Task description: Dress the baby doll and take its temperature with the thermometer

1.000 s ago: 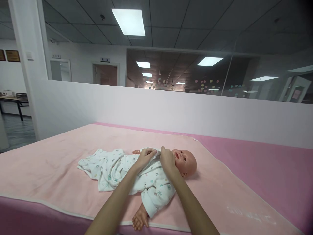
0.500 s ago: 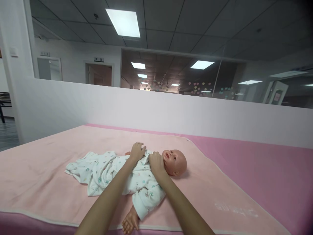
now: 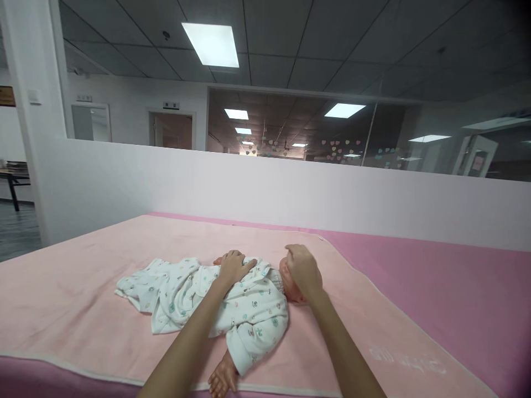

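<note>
A baby doll lies on its back on a pale pink blanket, dressed in a white printed romper. My left hand lies flat on the doll's chest with its fingers stretched out. My right hand cups over the doll's head, fingers curled round it, so the face is hidden. One bare doll hand sticks out of the near sleeve by the blanket's front edge. The romper's empty legs trail off to the left.
The blanket covers a darker pink mattress that extends to the right. A low white partition wall runs behind the bed, with a white pillar at the left. Beyond it lie an office room, glass walls and ceiling lights.
My right hand has moved from the romper's collar onto the doll's head, covering the face. My left hand has flattened on the chest.
</note>
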{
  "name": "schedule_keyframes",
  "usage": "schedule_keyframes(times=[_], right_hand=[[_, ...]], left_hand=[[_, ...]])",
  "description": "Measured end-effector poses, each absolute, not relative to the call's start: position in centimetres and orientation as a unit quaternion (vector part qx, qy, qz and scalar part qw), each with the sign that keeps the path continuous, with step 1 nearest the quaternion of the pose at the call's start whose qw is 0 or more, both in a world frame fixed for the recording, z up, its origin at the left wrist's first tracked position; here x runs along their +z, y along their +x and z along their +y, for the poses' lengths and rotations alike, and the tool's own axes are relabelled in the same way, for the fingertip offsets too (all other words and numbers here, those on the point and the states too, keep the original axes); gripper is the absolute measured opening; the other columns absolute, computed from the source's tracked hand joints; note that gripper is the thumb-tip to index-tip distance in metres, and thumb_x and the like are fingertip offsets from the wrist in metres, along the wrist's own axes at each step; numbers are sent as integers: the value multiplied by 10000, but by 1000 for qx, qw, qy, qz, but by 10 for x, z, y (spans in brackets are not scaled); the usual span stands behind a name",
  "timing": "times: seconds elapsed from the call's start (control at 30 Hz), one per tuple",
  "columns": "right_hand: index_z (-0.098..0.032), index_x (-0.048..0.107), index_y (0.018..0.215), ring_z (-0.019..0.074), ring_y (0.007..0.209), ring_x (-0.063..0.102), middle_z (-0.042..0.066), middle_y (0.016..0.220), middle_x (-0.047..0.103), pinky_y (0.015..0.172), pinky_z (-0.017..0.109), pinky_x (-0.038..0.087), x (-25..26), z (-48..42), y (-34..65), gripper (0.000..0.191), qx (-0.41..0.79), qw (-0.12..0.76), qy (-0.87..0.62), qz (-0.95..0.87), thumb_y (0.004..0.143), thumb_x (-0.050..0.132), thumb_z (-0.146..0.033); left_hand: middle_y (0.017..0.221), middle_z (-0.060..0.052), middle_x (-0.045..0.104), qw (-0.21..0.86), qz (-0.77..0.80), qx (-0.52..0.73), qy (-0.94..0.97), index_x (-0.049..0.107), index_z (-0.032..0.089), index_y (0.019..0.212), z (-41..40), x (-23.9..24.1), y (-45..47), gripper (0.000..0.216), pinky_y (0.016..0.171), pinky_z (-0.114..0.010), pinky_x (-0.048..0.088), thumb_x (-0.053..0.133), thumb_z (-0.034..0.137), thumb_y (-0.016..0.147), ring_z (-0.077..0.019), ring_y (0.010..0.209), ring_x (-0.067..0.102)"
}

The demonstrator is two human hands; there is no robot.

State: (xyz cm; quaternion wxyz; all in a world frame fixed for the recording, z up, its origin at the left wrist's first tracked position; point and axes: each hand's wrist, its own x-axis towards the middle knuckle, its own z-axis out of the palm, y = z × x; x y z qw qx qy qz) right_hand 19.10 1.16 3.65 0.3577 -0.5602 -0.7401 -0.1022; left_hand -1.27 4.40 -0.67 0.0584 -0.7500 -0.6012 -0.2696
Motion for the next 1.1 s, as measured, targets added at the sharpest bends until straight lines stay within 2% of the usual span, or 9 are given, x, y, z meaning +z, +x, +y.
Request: schedule_keyframes(times=[0.1, 0.27, 0.37, 0.57, 0.67, 0.77, 0.83, 0.93, 1.1], right_hand=[[-149, 622, 960, 224, 976, 525, 102, 1020, 613, 867, 335, 358, 38, 34, 223, 300, -30, 421, -594, -685, 798, 400, -269], [-158, 670, 796, 215, 850, 590, 58, 859, 672, 769, 303, 430, 26, 54, 253, 347, 304, 486, -504, -646, 691, 541, -463], [-135, 675, 732, 207, 741, 611, 70, 766, 678, 705, 298, 454, 17, 52, 260, 391, 426, 504, -462, -592, 659, 570, -505], [-136, 630, 567, 174, 646, 597, 53, 650, 653, 646, 274, 454, 5, 48, 270, 316, 427, 584, -443, -530, 590, 667, -449], [-161, 661, 773, 194, 822, 597, 57, 831, 669, 733, 276, 452, 6, 46, 269, 282, 418, 570, -418, -571, 595, 679, -379], [-235, 600, 1020, 199, 982, 555, 41, 1061, 616, 835, 303, 430, 9, 43, 267, 430, 431, 562, -415, -571, 606, 667, -331], [-260, 570, 1074, 199, 1031, 534, 30, 1138, 575, 875, 314, 415, 9, 41, 265, 468, 433, 566, -419, -562, 619, 654, -331], [-195, 625, 992, 211, 1036, 535, 58, 1118, 588, 891, 313, 410, 8, 39, 265, 381, 458, 543, -419, -566, 669, 600, -395], [-123, 666, 884, 233, 953, 579, 96, 976, 649, 846, 318, 442, 7, 34, 266, 409, 499, 488, -420, -580, 713, 532, -469]], left_hand=[[804, -105, 630, 20, -595, -258, -761, 588, 153, 710, 42, -7, -15, 530, 769, -361, 366, 291, 587, 782, -245, 827, 558], [773, -106, 630, 0, -614, -247, -750, 548, 160, 720, 38, -4, -15, 509, 674, -337, 378, 294, 598, 774, -251, 757, 570], [769, -105, 629, 7, -616, -242, -750, 530, 165, 687, 35, -1, -14, 505, 689, -341, 372, 290, 601, 774, -250, 762, 568], [794, -95, 623, 5, -607, -254, -753, 506, 176, 689, 34, -1, -16, 464, 699, -339, 368, 291, 576, 784, -250, 802, 559], [788, -93, 618, -2, -612, -250, -751, 494, 179, 681, 34, -1, -17, 443, 702, -340, 365, 306, 567, 782, -250, 799, 557], [774, -86, 614, -13, -617, -246, -747, 476, 182, 664, 33, 1, -17, 429, 697, -341, 368, 318, 565, 775, -247, 781, 554], [759, -83, 609, -15, -616, -246, -748, 463, 184, 648, 32, 2, -17, 424, 692, -344, 370, 319, 563, 774, -246, 768, 552], [750, -79, 606, -15, -618, -246, -747, 453, 186, 635, 31, 3, -17, 415, 687, -344, 372, 324, 555, 775, -244, 761, 552], [732, -73, 603, -10, -618, -248, -746, 448, 187, 629, 31, 2, -18, 412, 671, -337, 370, 325, 552, 775, -240, 739, 554]])
